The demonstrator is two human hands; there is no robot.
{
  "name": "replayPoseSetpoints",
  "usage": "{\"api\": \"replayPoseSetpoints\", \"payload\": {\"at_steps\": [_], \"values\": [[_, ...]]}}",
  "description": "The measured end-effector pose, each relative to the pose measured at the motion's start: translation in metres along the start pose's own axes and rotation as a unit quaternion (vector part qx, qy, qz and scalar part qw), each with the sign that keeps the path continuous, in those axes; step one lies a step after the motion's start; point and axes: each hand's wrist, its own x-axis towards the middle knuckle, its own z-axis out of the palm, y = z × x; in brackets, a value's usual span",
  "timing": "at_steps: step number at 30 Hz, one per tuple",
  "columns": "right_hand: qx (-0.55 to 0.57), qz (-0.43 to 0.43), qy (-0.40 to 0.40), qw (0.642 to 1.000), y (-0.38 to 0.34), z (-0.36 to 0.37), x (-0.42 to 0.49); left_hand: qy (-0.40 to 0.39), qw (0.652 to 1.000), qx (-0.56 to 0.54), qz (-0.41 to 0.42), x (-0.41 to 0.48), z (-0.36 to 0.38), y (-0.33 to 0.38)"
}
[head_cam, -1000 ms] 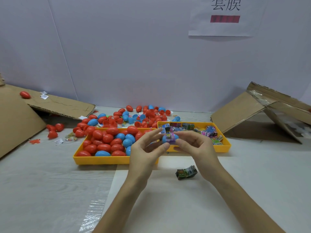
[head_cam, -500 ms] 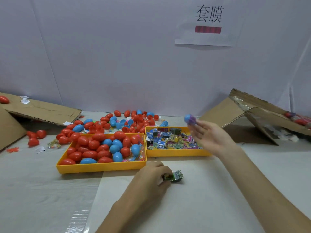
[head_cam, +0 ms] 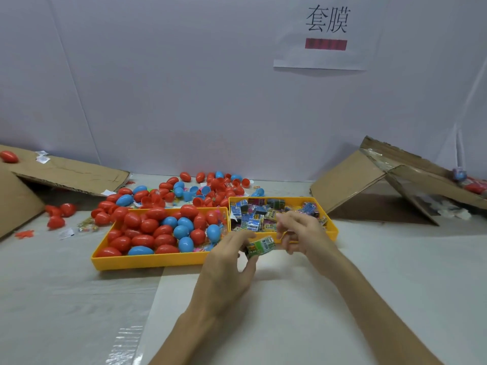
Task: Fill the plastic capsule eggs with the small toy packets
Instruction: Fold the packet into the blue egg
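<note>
we've got two yellow trays side by side on the surface. the left tray [head_cam: 147,260] is heaped with closed capsule eggs [head_cam: 163,230], mostly red with a handful of blue. the right tray [head_cam: 334,229] sits a bit farther back, touching the left one's far right corner, and it's full of small printed toy packets [head_cam: 253,219] all jumbled together.

the left grip [head_cam: 226,262] is pinching a green packet [head_cam: 261,246] between thumb and fingertips, lifted off the surface just in front of where the two trays meet. the right grip [head_cam: 303,233] is right next to it, over the near edge of the right tray, fingers curled in. honestly we can't tell if it's got hold of the packet's end or of anything at all, it's a bit blurry.

behind the trays there's a loose pile of eggs [head_cam: 210,185] spread toward the wall, some of them open halves. a flattened cardboard box [head_cam: 66,175] lies far left with one red egg [head_cam: 9,156] on top. another cardboard box [head_cam: 350,180] leans at far right, with a blurry blue egg [head_cam: 459,175] on its upper flap.
</note>
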Motion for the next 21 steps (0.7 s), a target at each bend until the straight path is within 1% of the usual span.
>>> {"api": "replayPoseSetpoints", "payload": {"at_steps": [2,6,10,21], "values": [[-0.029,-0.011,-0.038,0.999,0.004,0.014,-0.008,0.019,1.000,0.004,-0.013,0.000,-0.001,0.000],[-0.081,-0.047,-0.007,0.996,0.009,0.024,-0.013,0.026,1.000,0.003,-0.012,0.001,-0.001,0.000],[-0.059,-0.044,0.011,0.997,0.012,0.022,-0.015,0.023,1.000,0.004,-0.013,0.001,-0.001,0.002],[-0.068,-0.041,0.018,0.997,0.007,0.018,-0.016,0.017,1.000,-0.006,-0.020,0.003,-0.002,0.004]]}}
